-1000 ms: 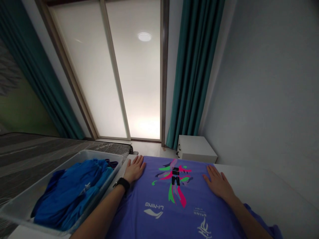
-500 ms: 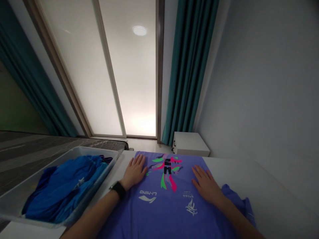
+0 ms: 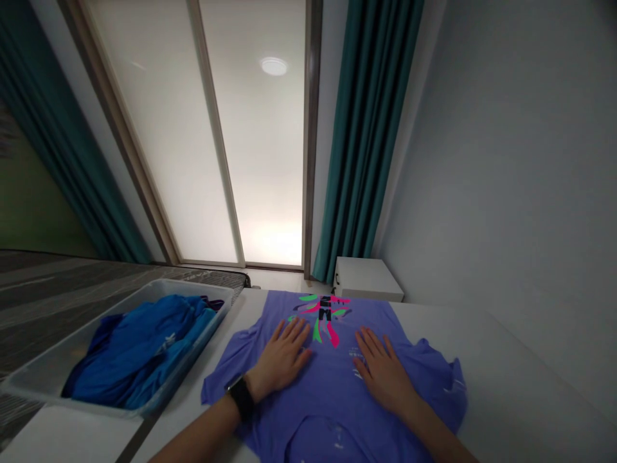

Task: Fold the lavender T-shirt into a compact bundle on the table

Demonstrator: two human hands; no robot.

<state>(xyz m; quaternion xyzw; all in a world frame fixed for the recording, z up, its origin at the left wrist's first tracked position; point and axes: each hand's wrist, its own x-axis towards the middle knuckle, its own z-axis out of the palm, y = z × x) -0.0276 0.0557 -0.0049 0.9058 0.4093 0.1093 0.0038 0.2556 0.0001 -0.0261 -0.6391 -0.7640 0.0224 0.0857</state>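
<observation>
A purple T-shirt (image 3: 332,392) lies spread on the white table, its neckline toward me and its far end at the table's far edge. A pink, green and black print shows on its chest. My left hand (image 3: 284,352) rests flat on the left part of the shirt, fingers spread, with a black watch on that wrist. Over on the right, my right hand (image 3: 380,366) also lies flat on the fabric, fingers extended, partly covering white lettering. Both sleeves stick out to the sides, the right one bunched up.
To the left stands a clear plastic bin (image 3: 29,386) with blue clothes (image 3: 139,347) inside. The white table (image 3: 506,386) reaches the grey wall on the right. Beyond it are a white cabinet (image 3: 369,275), teal curtains (image 3: 371,128) and a frosted sliding door (image 3: 260,161).
Both hands have slid nearer to me and inward over the shirt. The neckline and left sleeve have come into view as the camera view shifted slightly.
</observation>
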